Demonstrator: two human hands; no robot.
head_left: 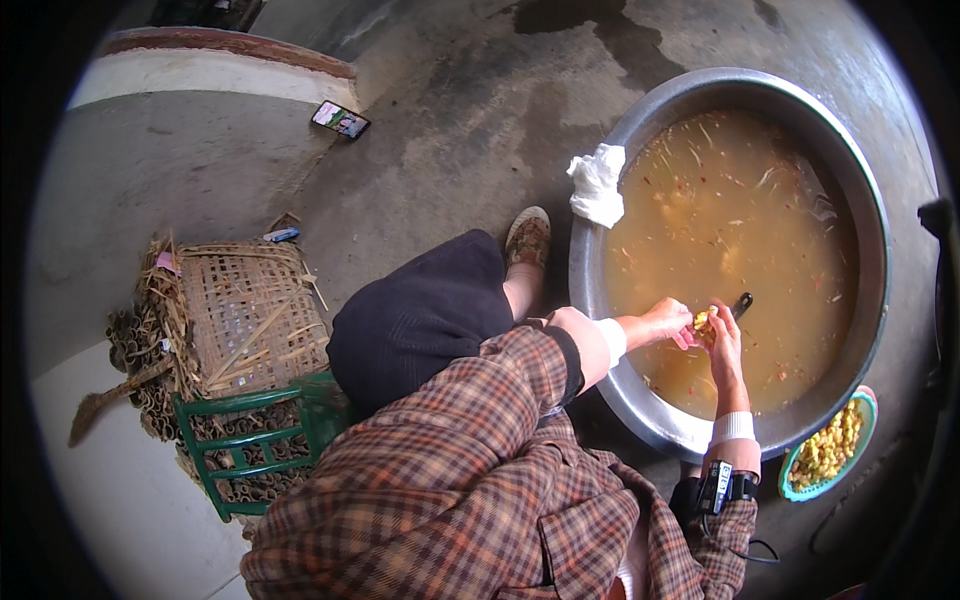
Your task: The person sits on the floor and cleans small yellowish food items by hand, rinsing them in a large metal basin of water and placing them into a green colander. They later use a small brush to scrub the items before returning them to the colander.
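A wide metal basin (874, 225) stands before me, full of cloudy brown water (720, 217) with floating peel-like scraps. Over its near part, my left hand (671, 322) pinches a knobbly yellow root piece (703, 320), which looks like ginger. Close against it, my right hand (724, 341) is closed around a tool whose black handle (742, 305) sticks out beyond the fingers. The tool's working end is hidden by the hands. Outside the basin at lower right, a turquoise plastic basket (806, 493) holds many similar yellow pieces (829, 446).
A white cloth (598, 185) hangs over the basin's left rim. On the floor by the wall lies a smartphone (341, 120) with a lit screen. To the left are a green chair (247, 442), a woven bamboo basket (247, 315) and stacked curved tiles (154, 397). Dark wet patches (630, 45) mark the concrete.
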